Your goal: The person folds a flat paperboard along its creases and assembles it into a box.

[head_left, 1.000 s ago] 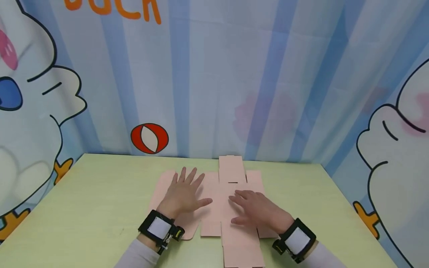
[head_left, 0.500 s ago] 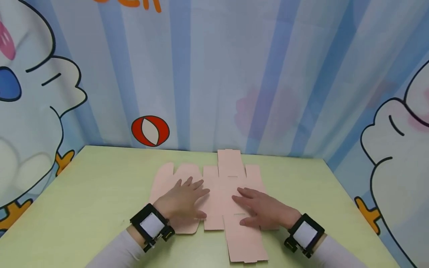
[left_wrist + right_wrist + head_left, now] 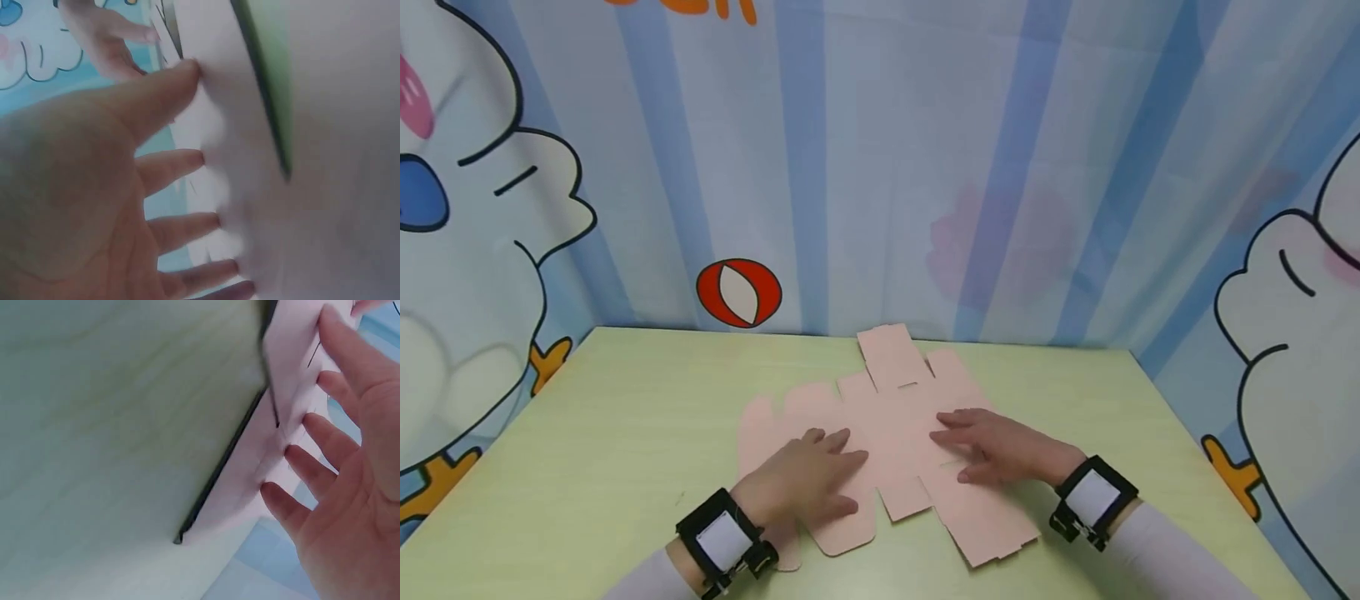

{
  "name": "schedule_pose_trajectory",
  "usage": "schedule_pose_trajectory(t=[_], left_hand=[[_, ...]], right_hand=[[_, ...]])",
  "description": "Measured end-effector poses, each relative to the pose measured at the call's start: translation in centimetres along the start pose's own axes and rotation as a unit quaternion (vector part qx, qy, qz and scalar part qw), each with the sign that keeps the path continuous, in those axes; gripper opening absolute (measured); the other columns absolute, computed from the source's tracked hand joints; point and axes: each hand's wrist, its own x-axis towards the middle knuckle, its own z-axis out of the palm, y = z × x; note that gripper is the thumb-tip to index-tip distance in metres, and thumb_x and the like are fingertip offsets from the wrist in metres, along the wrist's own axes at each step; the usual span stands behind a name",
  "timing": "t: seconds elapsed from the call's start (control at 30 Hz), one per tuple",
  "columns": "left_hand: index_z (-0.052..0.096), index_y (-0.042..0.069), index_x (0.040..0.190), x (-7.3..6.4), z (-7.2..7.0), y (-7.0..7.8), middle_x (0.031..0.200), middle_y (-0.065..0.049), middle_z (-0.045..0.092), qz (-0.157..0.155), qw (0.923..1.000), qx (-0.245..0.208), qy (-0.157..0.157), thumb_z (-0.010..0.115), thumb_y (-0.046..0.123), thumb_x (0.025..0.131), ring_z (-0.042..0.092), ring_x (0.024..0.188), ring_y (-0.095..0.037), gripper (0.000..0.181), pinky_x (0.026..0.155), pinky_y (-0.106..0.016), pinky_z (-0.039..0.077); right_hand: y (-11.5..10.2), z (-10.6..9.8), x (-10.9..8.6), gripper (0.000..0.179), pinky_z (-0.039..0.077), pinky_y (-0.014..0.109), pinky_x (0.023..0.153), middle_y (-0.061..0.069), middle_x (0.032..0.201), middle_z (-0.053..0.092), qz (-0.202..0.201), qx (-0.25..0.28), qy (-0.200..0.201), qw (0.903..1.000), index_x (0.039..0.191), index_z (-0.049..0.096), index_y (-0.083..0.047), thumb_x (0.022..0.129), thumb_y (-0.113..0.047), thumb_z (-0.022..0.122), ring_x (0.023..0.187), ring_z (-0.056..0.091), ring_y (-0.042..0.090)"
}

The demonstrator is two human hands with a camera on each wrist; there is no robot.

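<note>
A flat pink cardboard box blank (image 3: 891, 433), unfolded, with slits and several flaps, lies askew on the table. On its left part rests my left hand (image 3: 808, 475), palm down with fingers spread. My right hand (image 3: 1003, 446) lies across its right part, fingers extended and pointing left. From the left wrist, the left hand's fingertips (image 3: 203, 159) meet the pink card beside a long slit. In the right wrist view, the right hand's fingertips (image 3: 294, 452) touch the card close to a flap's edge. Neither hand curls round it.
The pale yellow-green table (image 3: 647, 417) extends on both sides of the card. Behind it hangs a blue striped curtain (image 3: 880, 167) printed with cartoon figures and a red ball. Each wrist wears a black camera strap (image 3: 722, 537).
The box blank has turned counterclockwise: its far flap swung left, its near flap right, and its left side came nearer. My left hand slid toward me; my right hand shifted slightly right.
</note>
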Motion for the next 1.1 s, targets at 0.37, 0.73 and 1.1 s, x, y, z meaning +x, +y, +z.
schedule_pose_trajectory(t=[0.37,0.73,1.1], left_hand=[[0.063,0.026,0.132,0.5,-2.0,0.0,0.135,0.004,0.063,0.088,0.9960,-0.005,-0.014,0.083,0.021,0.078,0.056,0.129,-0.018,0.058,0.109,-0.038,0.046],[0.051,0.041,0.142,1.3,-0.3,1.0,0.160,0.004,0.037,0.049,0.9961,-0.033,-0.065,0.086,0.046,0.071,0.033,0.150,-0.023,0.078,0.116,-0.052,0.036],[0.046,0.035,0.146,2.4,0.0,2.9,0.159,-0.005,0.037,0.049,0.9979,0.033,-0.028,0.069,0.067,0.078,0.040,0.145,-0.029,0.079,0.114,-0.049,0.040]], right_hand=[[0.8,-1.4,0.6,0.045,0.047,0.048,0.106,0.017,0.143,0.056,-0.004,-0.080,0.005,0.9968,0.137,0.059,-0.013,0.094,-0.003,0.062,0.129,0.055,0.036],[0.0,-0.7,2.6,0.036,0.038,0.049,0.115,0.006,0.149,0.051,0.081,0.055,0.006,0.9952,0.137,0.059,-0.024,0.102,-0.018,0.051,0.142,0.043,0.031],[-1.2,-0.7,2.2,0.034,0.053,0.042,0.097,0.008,0.124,0.066,-0.014,-0.090,0.060,0.9940,0.118,0.068,-0.016,0.089,-0.034,0.072,0.116,0.062,0.027]])
